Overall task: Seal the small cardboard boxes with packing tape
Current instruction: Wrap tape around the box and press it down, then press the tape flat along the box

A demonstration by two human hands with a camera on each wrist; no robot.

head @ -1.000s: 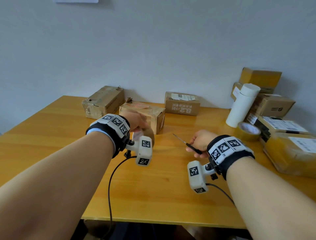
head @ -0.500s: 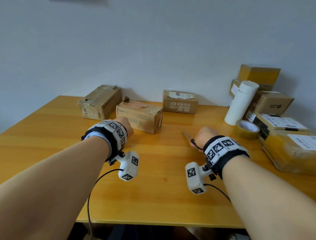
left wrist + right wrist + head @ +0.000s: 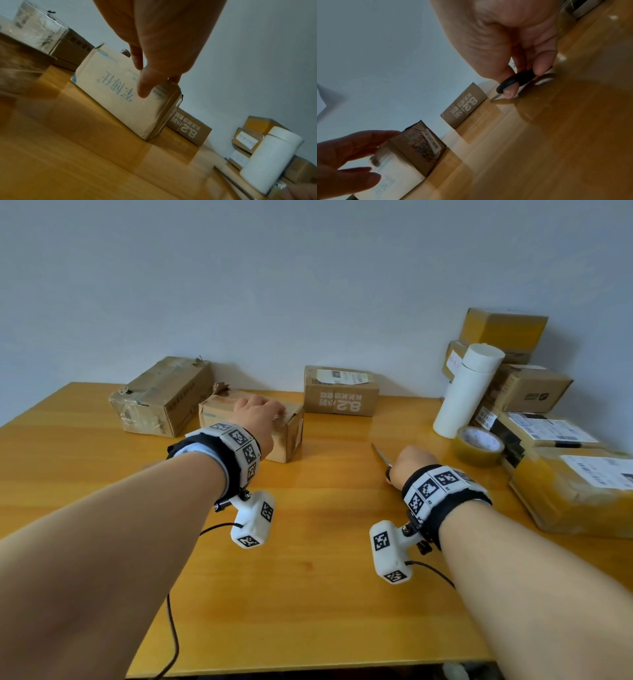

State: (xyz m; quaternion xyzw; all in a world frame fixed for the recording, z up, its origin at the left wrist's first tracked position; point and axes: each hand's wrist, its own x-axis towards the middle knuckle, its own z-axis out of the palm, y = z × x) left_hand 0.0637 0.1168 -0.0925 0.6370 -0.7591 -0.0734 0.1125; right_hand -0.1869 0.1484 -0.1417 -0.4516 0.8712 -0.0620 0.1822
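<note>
Toward the desk's [image 3: 308, 594] far edge, the left hand [image 3: 255, 414] rests its grip open on the box [image 3: 286, 436], which looks light, stiff and best held across its top edges, while the right hand [image 3: 409, 463] grips scissors [image 3: 513, 81].

We see the yellow wooden table [image 3: 308, 594] from head height looking forward-down, while both wrist views sit low and close, sharing the brown "8.2" printed cardboard box [image 3: 187, 129] [image 3: 464, 106].
</note>
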